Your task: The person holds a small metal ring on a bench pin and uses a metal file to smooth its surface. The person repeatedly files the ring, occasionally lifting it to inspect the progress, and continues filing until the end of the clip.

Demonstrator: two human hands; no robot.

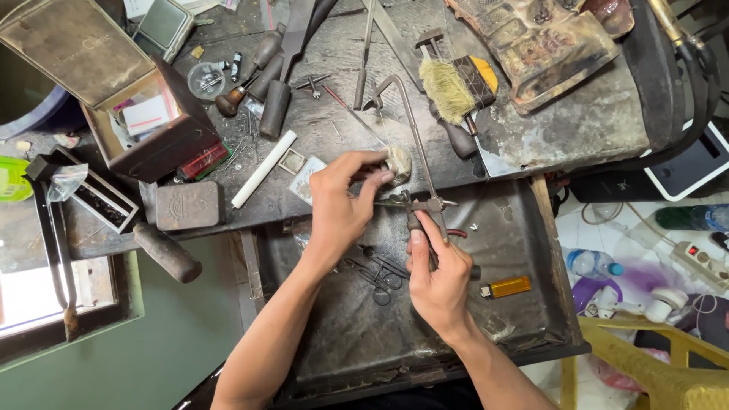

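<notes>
Dark, scuffed metal lines the shallow pull-out tray [516, 228] beneath the bench edge; in it lie a pair of dark steel scissors [377, 275], an amber plastic lighter [507, 287] and scattered small bits too tiny to identify. To the upper left, an open brown hinged box [163, 144] holds small packets with white and pink paper, and a small clear round dish [206, 80] near it holds something unclear.

From the head view, the left hand [338, 205] is curled closed, fingertips pinching a small piece against the pale, worn bench peg [398, 162] at the bench edge; the piece itself is hidden under the fingers. The right hand [438, 277] is closed round the dark handle of a thin steel-framed jeweller's saw [416, 140], whose frame arcs up over the bench while its clamp end sits just beside the left fingertips.

On the rough grey worktop [577, 121] lie a white cylindrical stick [263, 168], a straw-bristled brush [446, 89] and a rusty rectangular block [189, 205]. Both forearms are cut off by the lower edge.
</notes>
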